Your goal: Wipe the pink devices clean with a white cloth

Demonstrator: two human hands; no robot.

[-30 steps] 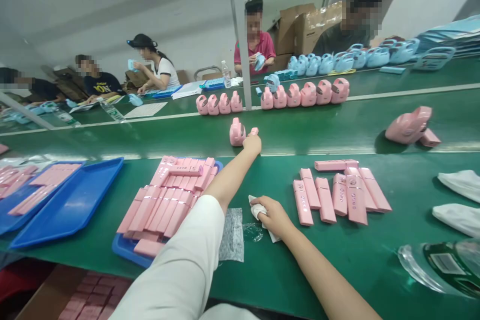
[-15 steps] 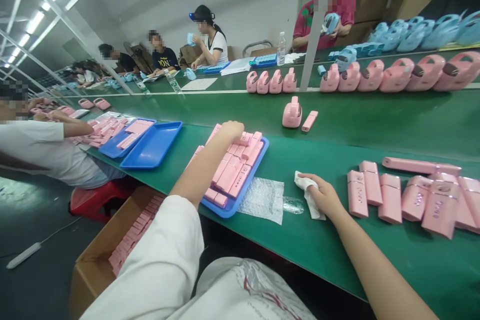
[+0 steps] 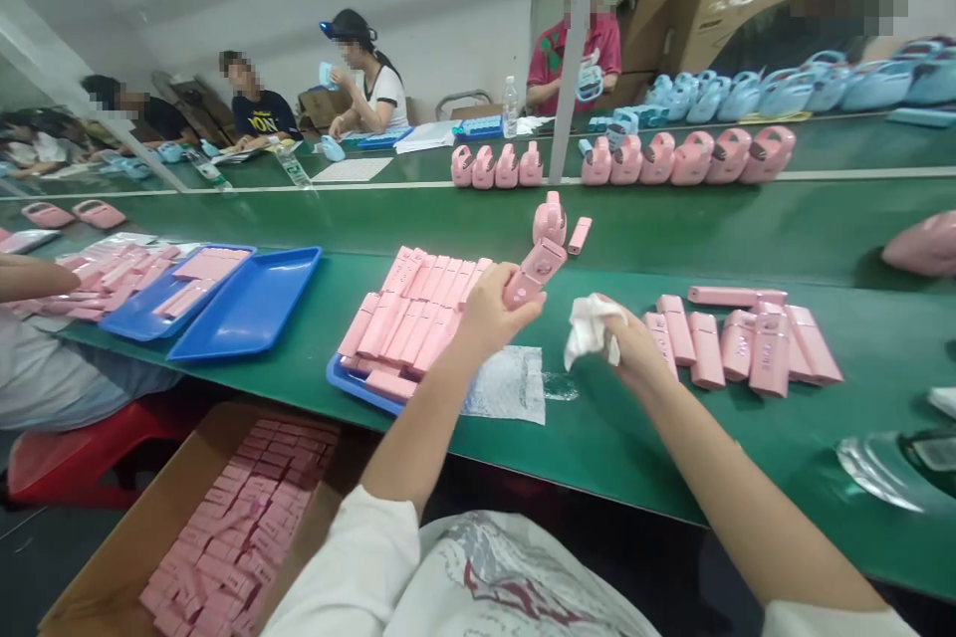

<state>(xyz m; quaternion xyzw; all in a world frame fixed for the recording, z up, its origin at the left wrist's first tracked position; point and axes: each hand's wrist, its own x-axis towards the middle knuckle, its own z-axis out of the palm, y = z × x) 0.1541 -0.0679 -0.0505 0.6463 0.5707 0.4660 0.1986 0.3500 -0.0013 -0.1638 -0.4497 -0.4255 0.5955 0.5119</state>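
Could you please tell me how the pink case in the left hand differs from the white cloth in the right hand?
The pink case looks stiff and straight-edged, while the white cloth is crumpled and limp. The case is pink; the cloth is white. The case sits in the left hand, the cloth in the right hand. Both are held by one hand only.

Left grip (image 3: pixel 493 311) curled and clenched; right grip (image 3: pixel 631 346) pinched. Left forearm (image 3: pixel 422 423) and right forearm (image 3: pixel 736 478) bare, extended forward, angled inward.
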